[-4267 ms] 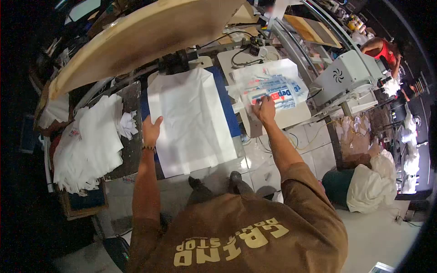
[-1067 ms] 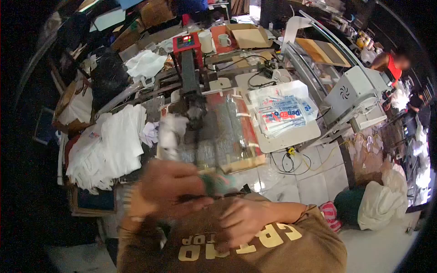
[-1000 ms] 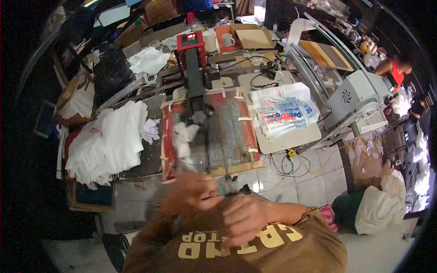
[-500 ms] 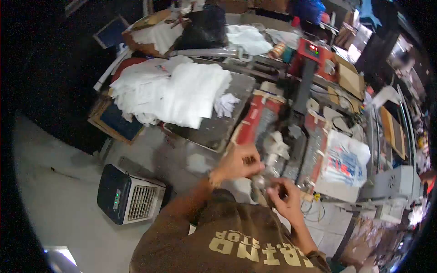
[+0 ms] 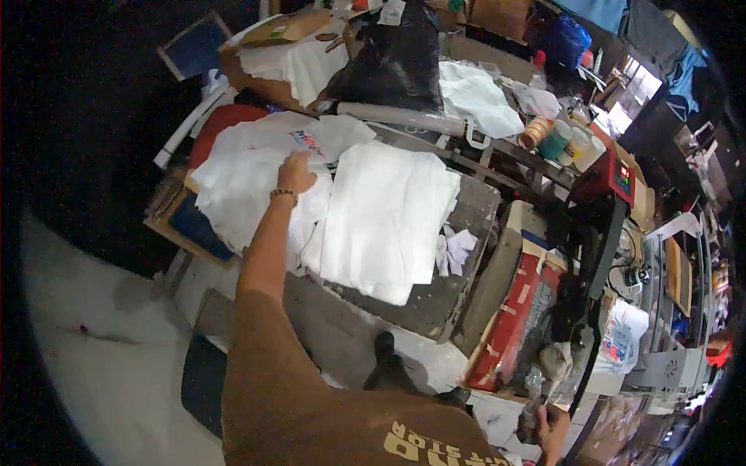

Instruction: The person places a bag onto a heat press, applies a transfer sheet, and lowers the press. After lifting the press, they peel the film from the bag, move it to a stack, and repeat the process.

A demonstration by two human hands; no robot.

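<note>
My left hand (image 5: 297, 172) reaches over a spread pile of white printed fabric pieces (image 5: 233, 167). Its fingers are stretched out on the pile, close to a small blue and red print. Just right of it lies a neater stack of plain white fabric pieces (image 5: 381, 217). At the lower right, my right hand (image 5: 553, 426) is curled near the front end of a machine with a long black arm (image 5: 598, 272) and a red control box (image 5: 610, 179). What those fingers hold, if anything, is hidden. A red board (image 5: 505, 334) lies beside the black arm.
A crumpled white scrap (image 5: 454, 250) lies on the dark tabletop (image 5: 475, 213). Behind are a black plastic bag (image 5: 396, 62), a cardboard box (image 5: 284, 31) and several cups and tubs (image 5: 556, 140). Right of the machine hangs a white printed piece (image 5: 622, 338).
My view has turned left. My left hand has moved from in front of my body up and left onto the printed pile. My right hand stays low by the machine.
</note>
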